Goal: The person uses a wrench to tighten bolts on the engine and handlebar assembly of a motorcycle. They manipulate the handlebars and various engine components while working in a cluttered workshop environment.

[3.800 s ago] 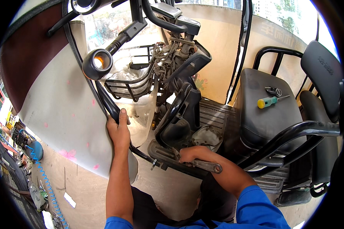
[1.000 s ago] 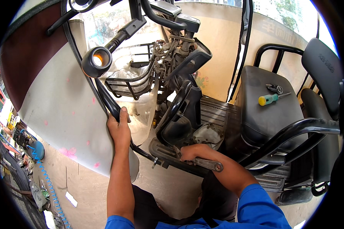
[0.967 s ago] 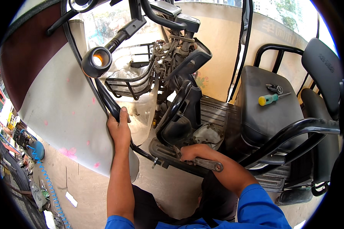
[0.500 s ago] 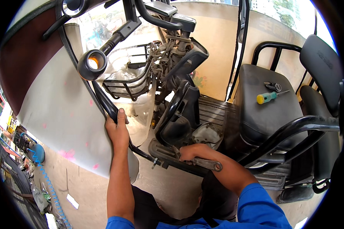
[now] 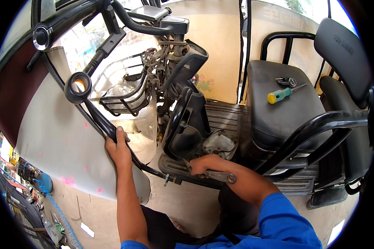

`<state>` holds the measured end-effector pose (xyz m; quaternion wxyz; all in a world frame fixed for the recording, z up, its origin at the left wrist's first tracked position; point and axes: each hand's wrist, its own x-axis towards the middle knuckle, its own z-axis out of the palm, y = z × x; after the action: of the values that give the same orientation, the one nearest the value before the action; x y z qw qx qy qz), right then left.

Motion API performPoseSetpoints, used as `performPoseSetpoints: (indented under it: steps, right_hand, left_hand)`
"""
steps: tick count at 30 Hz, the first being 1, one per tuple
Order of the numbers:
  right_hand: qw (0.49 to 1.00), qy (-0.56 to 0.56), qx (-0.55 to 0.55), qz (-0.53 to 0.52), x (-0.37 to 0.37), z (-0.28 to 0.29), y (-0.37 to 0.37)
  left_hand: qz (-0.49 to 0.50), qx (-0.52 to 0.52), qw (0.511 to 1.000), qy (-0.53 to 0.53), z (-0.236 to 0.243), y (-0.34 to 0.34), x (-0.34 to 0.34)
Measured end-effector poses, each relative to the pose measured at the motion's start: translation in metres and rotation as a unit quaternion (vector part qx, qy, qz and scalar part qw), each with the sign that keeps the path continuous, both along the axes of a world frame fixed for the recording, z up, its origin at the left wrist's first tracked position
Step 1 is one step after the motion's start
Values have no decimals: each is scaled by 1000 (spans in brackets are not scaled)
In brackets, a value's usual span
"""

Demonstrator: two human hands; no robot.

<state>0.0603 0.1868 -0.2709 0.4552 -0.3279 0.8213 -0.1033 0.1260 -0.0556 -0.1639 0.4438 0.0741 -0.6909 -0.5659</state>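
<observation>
My left hand (image 5: 119, 148) is closed around a black frame tube (image 5: 102, 122) at the edge of the grey side cover (image 5: 66, 137), thumb pointing up along it. In my right hand (image 5: 202, 164) is an adjustable wrench (image 5: 221, 176). Its handle end, with a hole, sticks out to the right beneath my forearm, and the jaw end is largely hidden by my fingers. That hand is low over the side edge of the ribbed footboard (image 5: 174, 167). A small clamp with a bolt (image 5: 166, 179) sits on the lower bar, left of the wrench.
A screwdriver (image 5: 279, 95) and keys (image 5: 287, 81) lie on the black seat (image 5: 274, 124). Curved armrest tubes (image 5: 316, 128) stand near my right arm. Ahead are the steering column with tangled wires (image 5: 151, 70), a wire basket (image 5: 122, 103) and handlebar (image 5: 141, 25). A blue coiled hose (image 5: 58, 211) hangs left.
The view has shifted, so the vehicle appears farther left and slightly higher. Both hands keep their holds on the tube and the wrench, with little visible movement against the vehicle.
</observation>
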Motion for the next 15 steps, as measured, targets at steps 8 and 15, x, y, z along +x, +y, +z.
performPoseSetpoints:
  steps: [8,15]
  right_hand:
    - [1000,9,2,-11,5,7,1]
    - [1000,7,5,3,5,12,1]
  left_hand:
    - [3,-3,1000,1,-2,-1,0]
    - [-6,-1,1000,-1,-1,-1,1]
